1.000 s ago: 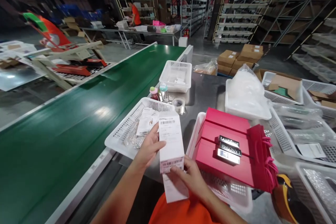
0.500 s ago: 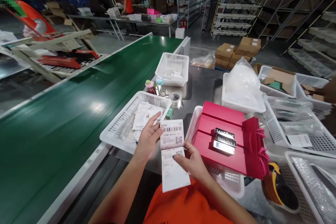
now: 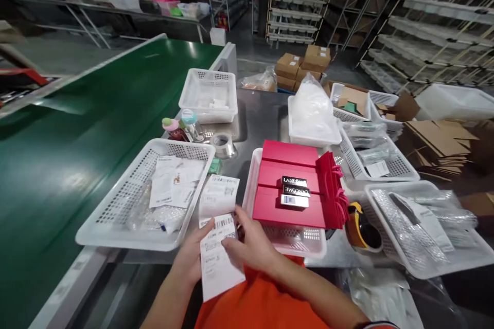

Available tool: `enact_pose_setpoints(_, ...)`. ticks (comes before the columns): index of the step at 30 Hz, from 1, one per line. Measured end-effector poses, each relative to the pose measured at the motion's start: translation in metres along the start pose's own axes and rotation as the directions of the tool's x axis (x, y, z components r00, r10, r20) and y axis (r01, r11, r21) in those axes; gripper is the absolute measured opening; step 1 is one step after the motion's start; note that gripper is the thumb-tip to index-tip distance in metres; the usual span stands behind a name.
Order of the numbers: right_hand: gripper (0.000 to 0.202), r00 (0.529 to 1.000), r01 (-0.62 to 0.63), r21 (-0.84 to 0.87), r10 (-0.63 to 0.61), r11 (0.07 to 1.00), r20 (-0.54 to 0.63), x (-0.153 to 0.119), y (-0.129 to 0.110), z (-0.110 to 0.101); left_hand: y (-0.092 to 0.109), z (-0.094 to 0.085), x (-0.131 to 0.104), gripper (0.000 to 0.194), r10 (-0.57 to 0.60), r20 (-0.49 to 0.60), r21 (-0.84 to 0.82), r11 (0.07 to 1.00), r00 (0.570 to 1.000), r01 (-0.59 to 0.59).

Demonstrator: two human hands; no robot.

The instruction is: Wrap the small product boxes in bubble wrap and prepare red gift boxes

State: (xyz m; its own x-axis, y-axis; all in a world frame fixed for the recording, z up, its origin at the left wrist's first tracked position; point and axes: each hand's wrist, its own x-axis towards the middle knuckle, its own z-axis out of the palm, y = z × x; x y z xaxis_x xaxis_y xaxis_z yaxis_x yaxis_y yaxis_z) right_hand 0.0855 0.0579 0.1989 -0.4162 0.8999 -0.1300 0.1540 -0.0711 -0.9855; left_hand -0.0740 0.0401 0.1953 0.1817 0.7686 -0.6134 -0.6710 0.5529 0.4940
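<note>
Both hands hold a folded white label sheet (image 3: pixel 218 262) with printed barcodes, close to my body. My left hand (image 3: pixel 192 252) pinches its left edge, thumb on top. My right hand (image 3: pixel 250 239) grips its right side, thumb across the print. The sheet's upper part bends away at a crease. Left of the sheet, a white basket (image 3: pixel 111 200) holds papers (image 3: pixel 173 180) and bubble wrap. On the right, red gift boxes (image 3: pixel 287 154) lie over another white basket (image 3: pixel 309 241), with small black and silver boxes (image 3: pixel 295 191) on top and a red bag (image 3: pixel 332 190) beside.
A green conveyor belt (image 3: pixel 96 108) runs along the left. On the metal table (image 3: pixel 262 113) are a tape roll (image 3: pixel 223 144), bottles (image 3: pixel 191 124) and a basket (image 3: pixel 208 90). A yellow-black tape dispenser (image 3: pixel 363 226) and baskets of wrapped items (image 3: pixel 417 226) stand right.
My view has turned to the right. My left hand has moved down from the upper part of the sheet to its lower left edge, and the upper part now bends back.
</note>
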Motion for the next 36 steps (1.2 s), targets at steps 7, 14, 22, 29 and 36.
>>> enact_pose_setpoints(7,0.027,0.802,0.178,-0.734,-0.529,0.656,-0.278,-0.008,-0.005,-0.113,0.023,-0.010,-0.007,0.063,0.092,0.040,-0.071,0.994,0.995,-0.089)
enact_pose_setpoints(14,0.022,0.775,0.091,-0.947,-0.619,0.308,-0.127,-0.018,0.024,-0.155,0.019,0.001,-0.001,0.069,0.074,0.318,-0.122,0.992,0.945,-0.037)
enact_pose_setpoints(22,0.033,0.752,-0.063,-0.990,-0.646,0.127,-0.131,-0.026,0.047,-0.152,0.034,0.014,-0.009,0.062,0.073,0.395,-0.208,0.978,0.916,0.011)
enact_pose_setpoints(29,0.030,0.681,-0.039,-0.987,-0.719,0.154,-0.139,-0.036,0.061,-0.147,0.037,0.020,-0.016,0.055,0.116,0.404,-0.291,0.957,0.907,0.007)
enact_pose_setpoints(36,0.022,0.679,0.062,-0.913,-0.688,0.403,-0.258,-0.044,0.053,-0.138,0.036,0.023,-0.016,0.064,0.094,0.370,-0.252,0.968,0.924,0.002)
